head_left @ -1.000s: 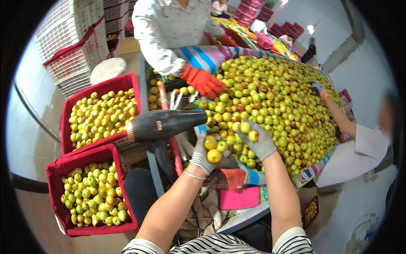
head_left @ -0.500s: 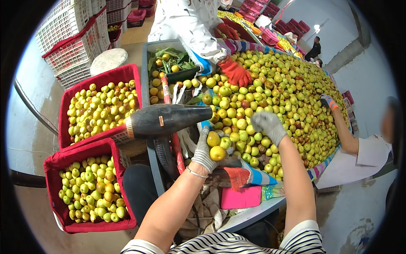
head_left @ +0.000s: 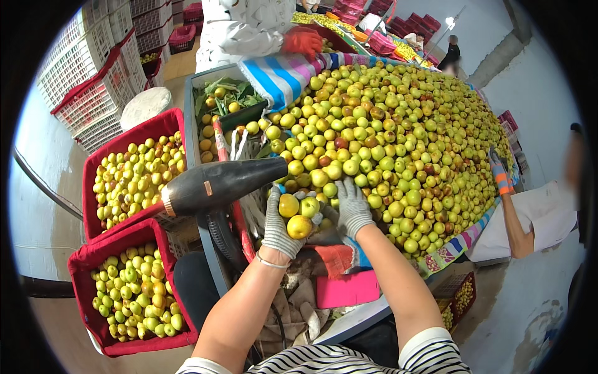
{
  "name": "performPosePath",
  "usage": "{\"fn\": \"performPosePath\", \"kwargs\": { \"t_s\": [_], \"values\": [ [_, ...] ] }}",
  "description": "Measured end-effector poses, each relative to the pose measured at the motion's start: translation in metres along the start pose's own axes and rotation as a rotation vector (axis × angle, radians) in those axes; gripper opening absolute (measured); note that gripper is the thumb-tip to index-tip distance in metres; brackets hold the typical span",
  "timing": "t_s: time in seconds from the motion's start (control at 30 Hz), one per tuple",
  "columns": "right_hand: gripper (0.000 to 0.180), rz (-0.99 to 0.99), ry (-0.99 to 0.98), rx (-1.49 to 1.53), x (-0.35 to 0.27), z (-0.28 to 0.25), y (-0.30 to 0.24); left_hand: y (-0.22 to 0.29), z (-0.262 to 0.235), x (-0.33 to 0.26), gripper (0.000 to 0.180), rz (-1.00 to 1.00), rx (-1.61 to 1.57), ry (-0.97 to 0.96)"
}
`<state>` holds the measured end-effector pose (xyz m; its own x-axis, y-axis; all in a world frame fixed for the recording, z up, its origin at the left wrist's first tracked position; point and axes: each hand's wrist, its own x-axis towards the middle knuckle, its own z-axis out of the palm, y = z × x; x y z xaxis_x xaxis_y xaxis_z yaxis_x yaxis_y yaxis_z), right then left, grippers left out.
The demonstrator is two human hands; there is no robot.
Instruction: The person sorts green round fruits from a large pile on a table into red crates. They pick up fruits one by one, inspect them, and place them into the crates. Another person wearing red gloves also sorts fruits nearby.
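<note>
My left hand (head_left: pixel 278 228), in a pale grey knit glove, cups several yellow-green jujubes (head_left: pixel 299 227) at the near left edge of a large heap of jujubes (head_left: pixel 398 146). My right hand (head_left: pixel 353 209), gloved alike, rests on the near edge of the heap beside the left one. Its fingers are stretched out over the fruit, and its palm side is hidden. Just beyond my left hand is the nozzle of a black hair-dryer-shaped blower (head_left: pixel 224 182), which points toward the heap.
Two red-lined crates of jujubes (head_left: pixel 140 174) (head_left: pixel 134 293) stand at the left. Leaves and fruit fill a dark bin (head_left: pixel 227 100). A pink box (head_left: pixel 347 289) lies near my forearms. Co-workers' gloved hands (head_left: pixel 302 41) (head_left: pixel 500 173) are at the far side and right. Stacked crates (head_left: pixel 93 75) rise behind.
My right hand has come down and left from above the heap to beside my left hand. The co-worker's red-gloved hand has withdrawn from the heap; striped cloth now shows there. The view has shifted.
</note>
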<state>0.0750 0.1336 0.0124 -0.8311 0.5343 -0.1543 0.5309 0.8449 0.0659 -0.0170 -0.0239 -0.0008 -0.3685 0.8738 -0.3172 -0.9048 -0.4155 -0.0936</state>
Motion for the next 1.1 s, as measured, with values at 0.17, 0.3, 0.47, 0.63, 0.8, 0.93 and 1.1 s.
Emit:
{"fn": "performPosePath", "kwargs": {
  "t_s": [0.17, 0.3, 0.47, 0.63, 0.8, 0.93, 1.1],
  "values": [
    [0.074, -0.281, 0.207, -0.119, 0.033, 0.053, 0.01, -0.014, 0.011, 0.0, 0.055, 0.004, -0.001, -0.032],
    [0.069, -0.434, 0.213, 0.03, 0.028, 0.017, -0.034, -0.002, 0.007, -0.001, 0.052, 0.038, -0.02, -0.053],
    [0.056, -0.523, -0.163, 0.235, 0.018, -0.038, -0.046, 0.003, 0.005, -0.003, 0.054, 0.014, -0.078, -0.108],
    [0.042, -0.042, 0.752, 0.668, 0.029, -0.006, 0.03, 0.004, 0.002, -0.004, 0.055, 0.036, -0.073, 0.008],
    [0.065, 0.253, 0.495, 0.372, 0.043, 0.018, 0.065, -0.004, -0.004, 0.003, 0.057, 0.007, 0.0, 0.057],
    [0.075, 0.235, 0.266, 0.134, 0.053, 0.012, 0.035, -0.004, -0.006, 0.005, 0.052, 0.035, 0.018, -0.025],
    [0.076, -0.052, 0.196, -0.085, 0.059, 0.013, -0.007, -0.007, 0.006, -0.001, 0.05, -0.022, 0.033, 0.023]
  ]
}}
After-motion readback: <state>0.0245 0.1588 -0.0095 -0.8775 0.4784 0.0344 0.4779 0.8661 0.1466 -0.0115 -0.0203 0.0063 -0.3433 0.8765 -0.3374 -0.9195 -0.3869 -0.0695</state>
